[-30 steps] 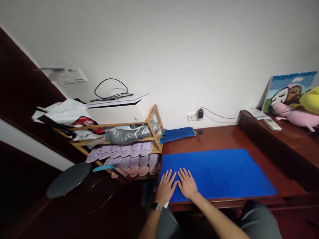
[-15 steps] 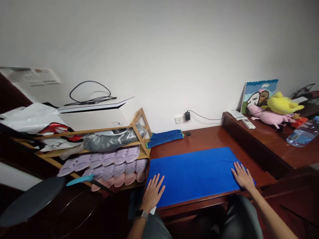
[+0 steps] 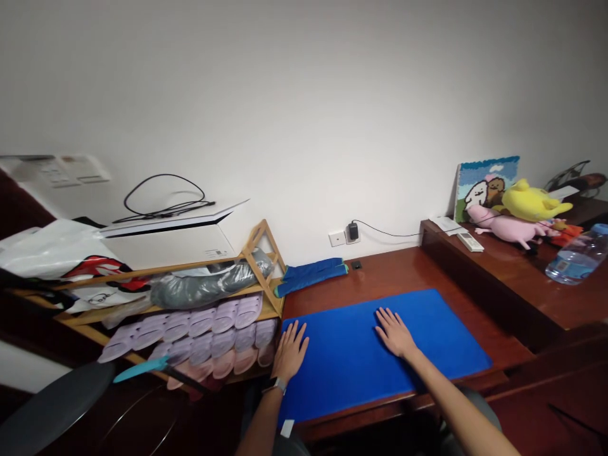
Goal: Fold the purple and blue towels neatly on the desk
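The blue cloth [image 3: 349,373] is spread flat on the desk [image 3: 384,273], toward its near side. The left hand [image 3: 289,356] is laid at the cloth's left edge, by the far left corner; the right hand [image 3: 395,335] is laid upon it near the far edge, right of the middle. On both, the fingers are stretched straight and slightly spread, with nothing gripped. The cloth can be judged light, soft and limp, hardly fragile, and easily slid or rucked on smooth wood (a small white tag [image 3: 287,429] is seen at its near left corner). It would best be taken by two corners, pinched between thumb and fingers, so that sagging is limited.
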A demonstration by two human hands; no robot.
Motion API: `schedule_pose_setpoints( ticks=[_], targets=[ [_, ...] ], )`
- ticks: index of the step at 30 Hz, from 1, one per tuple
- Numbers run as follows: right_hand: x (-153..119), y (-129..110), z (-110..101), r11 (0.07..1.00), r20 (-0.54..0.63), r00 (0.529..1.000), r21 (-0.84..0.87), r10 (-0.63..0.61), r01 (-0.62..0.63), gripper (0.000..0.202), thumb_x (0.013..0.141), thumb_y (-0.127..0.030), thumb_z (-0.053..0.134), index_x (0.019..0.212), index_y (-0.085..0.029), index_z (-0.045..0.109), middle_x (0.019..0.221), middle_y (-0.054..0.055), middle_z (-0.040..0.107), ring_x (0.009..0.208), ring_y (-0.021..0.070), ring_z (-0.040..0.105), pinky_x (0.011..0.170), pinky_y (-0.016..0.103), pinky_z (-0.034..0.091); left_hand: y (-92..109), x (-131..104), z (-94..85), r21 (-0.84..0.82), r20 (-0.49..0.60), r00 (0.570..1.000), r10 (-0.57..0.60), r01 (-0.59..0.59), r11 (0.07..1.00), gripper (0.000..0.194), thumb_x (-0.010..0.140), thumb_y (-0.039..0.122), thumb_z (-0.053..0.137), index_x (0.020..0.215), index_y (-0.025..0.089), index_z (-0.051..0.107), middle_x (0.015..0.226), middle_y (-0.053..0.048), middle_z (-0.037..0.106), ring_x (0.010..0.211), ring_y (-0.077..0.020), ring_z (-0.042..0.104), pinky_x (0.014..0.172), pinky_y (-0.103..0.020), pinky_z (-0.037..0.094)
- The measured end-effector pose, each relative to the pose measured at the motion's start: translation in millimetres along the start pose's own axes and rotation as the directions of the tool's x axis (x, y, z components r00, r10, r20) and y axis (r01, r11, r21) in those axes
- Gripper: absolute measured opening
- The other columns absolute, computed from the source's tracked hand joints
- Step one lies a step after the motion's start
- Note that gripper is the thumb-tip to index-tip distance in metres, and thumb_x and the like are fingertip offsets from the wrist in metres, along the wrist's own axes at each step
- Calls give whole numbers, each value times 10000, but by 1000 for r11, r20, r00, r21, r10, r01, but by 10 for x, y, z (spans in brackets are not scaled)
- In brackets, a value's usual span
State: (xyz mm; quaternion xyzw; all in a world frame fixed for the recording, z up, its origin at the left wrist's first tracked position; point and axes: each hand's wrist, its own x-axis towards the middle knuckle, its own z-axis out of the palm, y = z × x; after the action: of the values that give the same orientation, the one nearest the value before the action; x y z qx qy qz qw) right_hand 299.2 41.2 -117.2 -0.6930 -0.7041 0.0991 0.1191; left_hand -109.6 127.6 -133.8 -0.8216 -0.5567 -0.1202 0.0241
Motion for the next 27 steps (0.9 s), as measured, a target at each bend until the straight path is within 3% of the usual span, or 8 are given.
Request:
schedule_pose_setpoints(
  ticks=[6,10,13,16,19,22,24,27],
  targets=[
    [-167,653,90,984,18,986,-66,165,-163,723,1021,-584,219,1647,-227,282,1712,37,246,1594,238,174,1294,474,114,-214,64,228,14,26,998,-62,62,998,602,1059,555,330,1599,298,391,1689,-97,345,1556,-298,311,1242,-548,295],
    [-397,1547,-105,888,-22,900,-158,434,-432,761,995,-547,203,1660,-181,233,1722,63,225,1595,262,163,1288,493,144,-204,40,265,4,10,998,-67,67,998,603,1057,549,348,1610,308,366,1699,-87,327,1561,-297,298,1247,-550,282],
    [-370,1779,-259,806,-82,825,-178,559,-564,779,986,-533,165,1647,-137,277,1715,107,247,1588,305,188,1273,532,181,-180,40,265,-4,3,997,-73,73,997,621,1051,560,360,1616,302,350,1710,-97,300,1563,-306,294,1245,-547,286],
    [-96,1287,-307,851,-178,866,-174,467,-495,767,1002,-513,168,1612,-88,354,1702,139,272,1589,324,180,1286,524,133,-173,37,269,-7,-18,998,-67,67,998,622,1048,564,373,1612,303,362,1710,-100,302,1556,-308,310,1244,-536,292],
    [262,281,-176,981,-120,981,-105,152,-165,712,1035,-506,187,1611,-128,371,1694,99,297,1591,297,183,1295,498,106,-177,33,266,-9,-34,997,-63,63,998,619,1047,575,374,1606,312,374,1703,-94,324,1548,-304,328,1238,-531,305],
    [513,-571,71,985,-19,985,22,-170,170,689,1053,-559,203,1631,-205,328,1696,43,290,1588,247,203,1296,473,134,-184,32,250,1,-27,998,-63,63,998,622,1047,587,361,1601,306,386,1699,-99,334,1547,-307,330,1233,-532,315],
    [593,-735,198,967,28,969,68,-247,244,692,1052,-587,215,1634,-226,315,1698,39,284,1587,238,208,1294,475,147,-189,33,240,11,-22,998,-61,61,998,631,1046,594,356,1602,297,386,1699,-111,328,1547,-312,329,1231,-534,318],
    [604,-251,211,989,50,988,40,-143,141,708,1044,-613,212,1639,-238,293,1704,42,269,1589,238,196,1294,489,126,-197,37,236,20,-29,998,-49,50,999,633,1047,593,353,1607,300,376,1699,-113,329,1543,-315,338,1226,-543,325]
  ],
)
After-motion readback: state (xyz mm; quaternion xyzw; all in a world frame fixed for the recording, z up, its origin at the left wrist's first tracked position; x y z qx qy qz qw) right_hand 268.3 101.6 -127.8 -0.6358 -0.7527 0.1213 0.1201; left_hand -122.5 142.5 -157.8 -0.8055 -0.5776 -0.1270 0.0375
